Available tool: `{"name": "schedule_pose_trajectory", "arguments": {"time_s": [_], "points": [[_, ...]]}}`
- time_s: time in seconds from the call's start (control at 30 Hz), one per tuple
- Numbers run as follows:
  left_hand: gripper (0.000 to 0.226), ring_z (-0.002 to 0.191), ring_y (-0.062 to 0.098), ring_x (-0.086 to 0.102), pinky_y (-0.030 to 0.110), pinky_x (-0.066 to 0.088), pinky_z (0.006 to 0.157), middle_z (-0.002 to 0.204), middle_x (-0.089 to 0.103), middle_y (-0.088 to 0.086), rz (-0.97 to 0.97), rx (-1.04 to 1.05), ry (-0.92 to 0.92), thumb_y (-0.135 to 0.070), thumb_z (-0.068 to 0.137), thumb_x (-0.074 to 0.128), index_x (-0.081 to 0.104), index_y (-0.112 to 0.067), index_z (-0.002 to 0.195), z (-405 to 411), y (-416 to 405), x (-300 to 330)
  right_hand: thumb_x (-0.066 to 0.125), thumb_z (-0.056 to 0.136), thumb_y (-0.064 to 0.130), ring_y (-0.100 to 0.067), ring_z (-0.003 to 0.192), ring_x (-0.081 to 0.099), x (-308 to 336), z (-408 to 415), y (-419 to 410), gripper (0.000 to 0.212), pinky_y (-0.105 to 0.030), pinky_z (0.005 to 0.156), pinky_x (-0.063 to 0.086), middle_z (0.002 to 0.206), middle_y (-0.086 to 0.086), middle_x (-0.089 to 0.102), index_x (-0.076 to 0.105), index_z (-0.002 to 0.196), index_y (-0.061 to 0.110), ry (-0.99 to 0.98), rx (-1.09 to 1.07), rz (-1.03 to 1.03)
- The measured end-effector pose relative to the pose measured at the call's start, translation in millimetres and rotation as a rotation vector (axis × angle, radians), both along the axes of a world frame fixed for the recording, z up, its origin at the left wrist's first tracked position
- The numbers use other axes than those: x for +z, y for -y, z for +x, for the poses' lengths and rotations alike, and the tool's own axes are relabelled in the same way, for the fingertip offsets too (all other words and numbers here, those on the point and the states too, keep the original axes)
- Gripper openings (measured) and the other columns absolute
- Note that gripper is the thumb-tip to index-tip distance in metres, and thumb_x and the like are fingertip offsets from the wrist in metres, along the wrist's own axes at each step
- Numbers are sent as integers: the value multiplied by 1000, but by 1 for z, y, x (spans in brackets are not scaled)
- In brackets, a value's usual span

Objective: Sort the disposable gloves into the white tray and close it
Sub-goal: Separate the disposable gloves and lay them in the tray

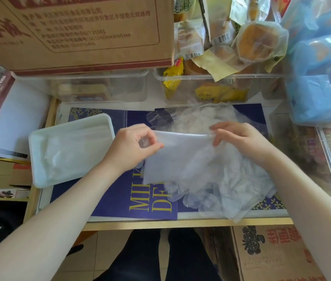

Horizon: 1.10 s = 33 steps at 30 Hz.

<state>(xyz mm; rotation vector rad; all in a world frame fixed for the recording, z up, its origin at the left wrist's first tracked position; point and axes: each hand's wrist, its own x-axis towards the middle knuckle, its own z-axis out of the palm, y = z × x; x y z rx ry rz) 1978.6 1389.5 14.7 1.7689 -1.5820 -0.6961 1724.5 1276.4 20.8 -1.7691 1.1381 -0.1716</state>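
A clear disposable glove (172, 157) is stretched flat above the loose glove pile (219, 179) on the desk (160, 222). The left hand (138, 145) pinches its upper left corner between thumb and fingers; the right hand (235, 136) pinches its upper right edge. The white tray (38, 159) lies open to the left, with gloves inside.

Two bare forearms reach in from the lower corners toward mid-frame. The left hand (135, 144), fingers curled, pinches the near-left corner of a clear glove (180, 157); the right hand (239, 136), at centre right, pinches its top edge with bent fingers.
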Motion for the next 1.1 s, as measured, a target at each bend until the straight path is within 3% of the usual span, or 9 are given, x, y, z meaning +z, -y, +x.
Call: {"name": "schedule_pose_trajectory", "arguments": {"time_s": [0.1, 0.2, 0.33, 0.47, 0.67, 0.73, 0.87, 0.97, 1.1], "points": [[23, 60, 14, 50, 11, 39, 59, 69, 57, -7, 7, 88, -159, -11, 76, 75, 55, -16, 66, -6, 0, 3, 64, 86, 28, -10, 117, 44, -6, 21, -18, 25, -29, 100, 36, 125, 5, 46, 53, 105, 17, 24, -372, -179], [27, 54, 0, 49, 10, 39, 57, 63, 56, -13, 34, 165, -450, -3, 78, 71, 53, -19, 66, -11, -1, 5, 66, 84, 32, -7, 116, 43, -12, 40, -40, 61, -25, 95, 36, 127, 7, 40, 34, 135, 21, 298, -624, 226], [26, 46, 4, 44, 17, 36, 47, 54, 53, -13, -8, 193, -679, -14, 72, 73, 57, -32, 62, -9, 0, 9, 66, 80, 43, -11, 88, 66, -20, 49, -50, 50, -22, 73, 49, 100, 3, 68, 53, 117, 12, 573, -521, 660], [19, 59, 2, 49, 16, 44, 59, 61, 53, -16, -30, 216, -872, -22, 63, 76, 60, -32, 62, -8, -2, 8, 68, 76, 38, -21, 98, 68, -18, 51, -50, 46, -30, 77, 55, 107, -7, 70, 62, 113, 11, 805, -455, 888], [57, 81, 9, 66, 18, 51, 68, 87, 71, -5, 279, 87, -893, -15, 63, 75, 55, -32, 113, 15, -10, 6, 67, 75, 5, -14, 73, 69, -3, 53, -38, 14, -26, 68, 55, 80, -2, 73, 67, 90, 7, 571, -395, 530], [49, 85, 9, 67, 17, 51, 74, 92, 73, -2, 419, -54, -777, -22, 61, 79, 63, -20, 107, 28, -8, 9, 69, 79, 3, -10, 71, 67, 8, 52, -33, 7, -22, 68, 53, 77, -1, 72, 69, 86, 5, 376, -272, 356], [20, 85, 7, 66, 20, 50, 83, 91, 73, -2, 461, -144, -533, -11, 76, 75, 68, -19, 93, 19, 3, 17, 75, 76, 18, -23, 78, 68, 21, 62, -29, 23, -39, 74, 51, 88, -18, 71, 68, 88, 0, 60, -39, 186], [15, 78, 15, 60, 33, 48, 77, 86, 69, 11, 374, -111, -541, -26, 76, 69, 67, -14, 84, 1, 5, 14, 72, 80, 15, 4, 59, 57, 27, 72, -33, 7, -13, 60, 44, 68, 7, 65, 66, 77, 15, 71, 43, 210], [7, 72, 13, 61, 29, 49, 72, 77, 70, 1, 313, 66, -679, -15, 85, 65, 66, -12, 79, -6, 0, 7, 66, 86, 11, -1, 58, 59, 26, 67, -34, 8, -13, 56, 43, 64, 9, 66, 66, 79, 8, 266, -72, 359]]}}
